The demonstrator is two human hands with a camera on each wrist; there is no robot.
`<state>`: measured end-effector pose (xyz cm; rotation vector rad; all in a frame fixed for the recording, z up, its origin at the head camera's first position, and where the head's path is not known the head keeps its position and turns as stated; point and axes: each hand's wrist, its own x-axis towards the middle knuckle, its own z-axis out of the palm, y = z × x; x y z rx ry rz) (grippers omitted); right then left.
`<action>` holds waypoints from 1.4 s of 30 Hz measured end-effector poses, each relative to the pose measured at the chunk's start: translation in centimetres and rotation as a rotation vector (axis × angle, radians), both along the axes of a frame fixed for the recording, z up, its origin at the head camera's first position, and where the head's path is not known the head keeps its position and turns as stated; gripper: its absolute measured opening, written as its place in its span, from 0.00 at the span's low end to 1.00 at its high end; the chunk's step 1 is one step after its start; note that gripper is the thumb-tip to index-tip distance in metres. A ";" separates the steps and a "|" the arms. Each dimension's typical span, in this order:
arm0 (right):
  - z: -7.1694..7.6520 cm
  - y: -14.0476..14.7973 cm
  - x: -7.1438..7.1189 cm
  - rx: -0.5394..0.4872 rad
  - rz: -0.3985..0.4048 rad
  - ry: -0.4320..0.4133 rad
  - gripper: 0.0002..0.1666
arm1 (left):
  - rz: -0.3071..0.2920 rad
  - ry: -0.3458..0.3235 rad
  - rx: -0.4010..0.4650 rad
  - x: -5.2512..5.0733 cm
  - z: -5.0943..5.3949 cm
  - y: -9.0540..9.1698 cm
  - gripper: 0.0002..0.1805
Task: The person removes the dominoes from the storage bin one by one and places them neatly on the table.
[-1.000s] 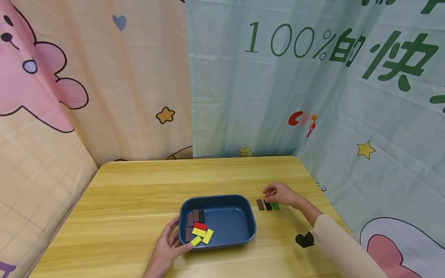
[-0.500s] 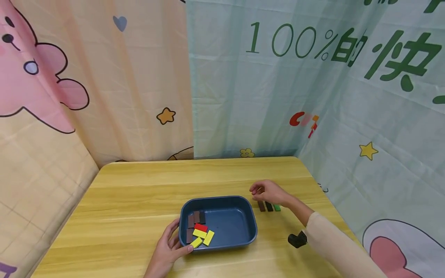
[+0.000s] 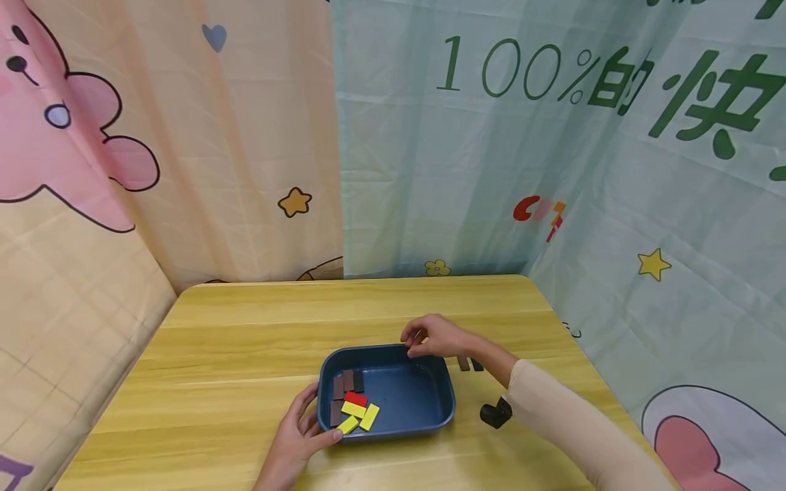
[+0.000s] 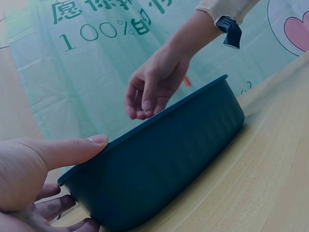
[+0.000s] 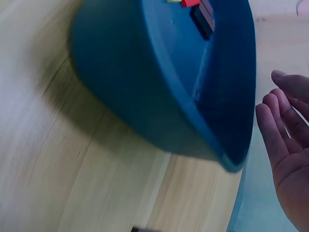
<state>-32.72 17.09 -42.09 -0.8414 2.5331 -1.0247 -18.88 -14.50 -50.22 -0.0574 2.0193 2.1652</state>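
A dark blue rectangular tray (image 3: 408, 402) sits on the table with small flat blocks in its left half: brown blocks (image 3: 336, 413), a black block (image 3: 359, 382), a red block (image 3: 356, 398) and yellow blocks (image 3: 370, 417). My left hand (image 3: 297, 439) grips its left front corner; in the left wrist view the thumb lies on the rim and the fingers are outside the wall. Above the far right rim hovers my right hand (image 3: 434, 335), fingers loosely bent. Nothing shows between those fingers in the right wrist view.
Right of the tray, a brown block (image 3: 463, 363) and a black block (image 3: 476, 365) lie side by side, partly behind my right forearm. A black device (image 3: 496, 412) is worn at the right sleeve. Printed curtains (image 3: 399, 170) stand behind the wooden table (image 3: 233, 354).
My right hand has moved left from above the row of loose blocks to the tray's far right rim. The green block is now hidden by the forearm. The left hand keeps its grip.
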 end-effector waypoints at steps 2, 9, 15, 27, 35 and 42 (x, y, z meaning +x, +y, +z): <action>0.0 -0.9 -0.1 0.007 0.046 -0.005 0.14 | 0.000 0.000 -0.003 0.0 0.1 0.0 0.53; -0.4 -3.8 0.0 0.072 0.202 -0.020 0.16 | -0.009 0.005 0.009 0.1 0.1 0.0 0.53; -0.4 -5.6 0.1 0.140 0.331 -0.007 0.17 | -0.009 0.011 0.040 0.1 0.0 0.0 0.53; -1.1 -8.6 -0.1 0.257 0.456 -0.052 0.14 | -0.016 0.002 0.152 0.2 -0.3 0.0 0.52; -2.3 -10.3 -0.1 0.402 0.599 -0.032 0.11 | -0.014 0.011 0.160 0.2 -0.2 -0.1 0.51; -3.2 -10.8 0.4 0.476 0.659 0.050 0.07 | -0.014 0.000 0.148 0.3 -0.3 0.0 0.51</action>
